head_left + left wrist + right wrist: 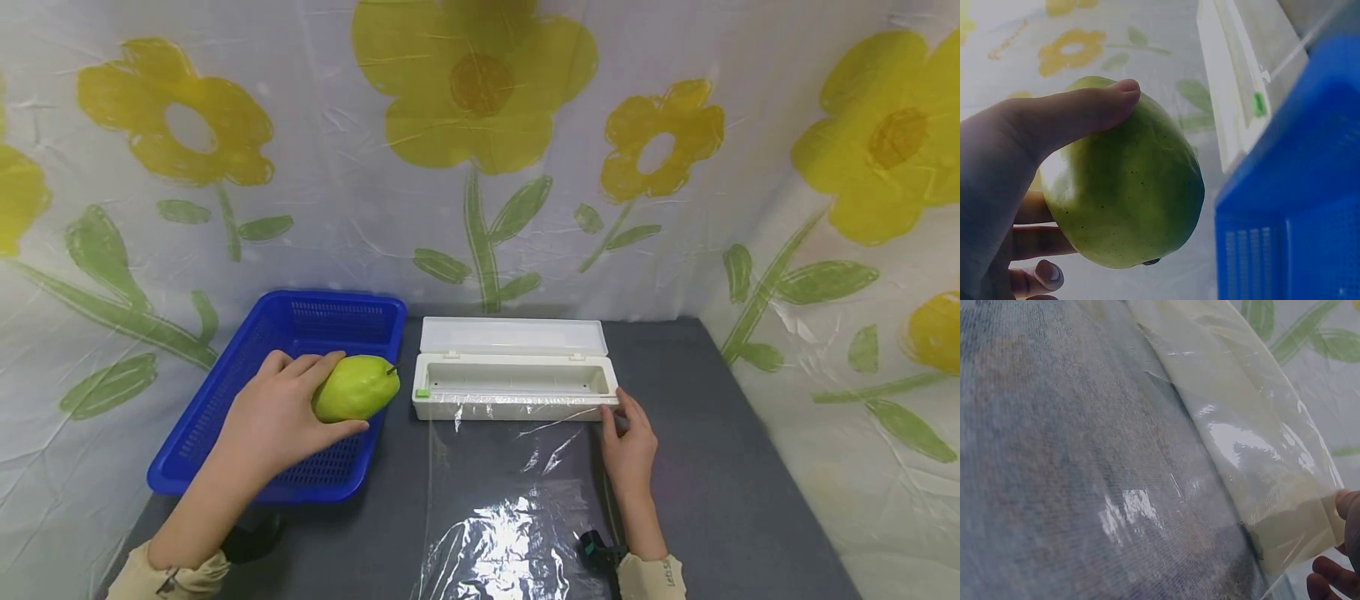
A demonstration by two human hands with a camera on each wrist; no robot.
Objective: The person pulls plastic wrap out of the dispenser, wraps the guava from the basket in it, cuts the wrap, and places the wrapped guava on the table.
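My left hand [273,408] holds a green pear [356,388] over the right side of a blue plastic basket [163,477]. In the left wrist view the thumb lies across the pear [1129,187] and the other fingers are behind it. My right hand [632,446] grips the right front corner of a white cling film dispenser [480,408], whose lid stands open at the back. Clear cling film [517,475] stretches from the dispenser's front edge toward me over the dark table. In the right wrist view, fingertips hold the film-covered dispenser end [1297,531].
The blue basket stands left of the dispenser on the dark grey table [720,467]. A small green slider [423,392] sits at the dispenser's left front. Behind and beside the table hangs a white curtain [322,208] with yellow flowers.
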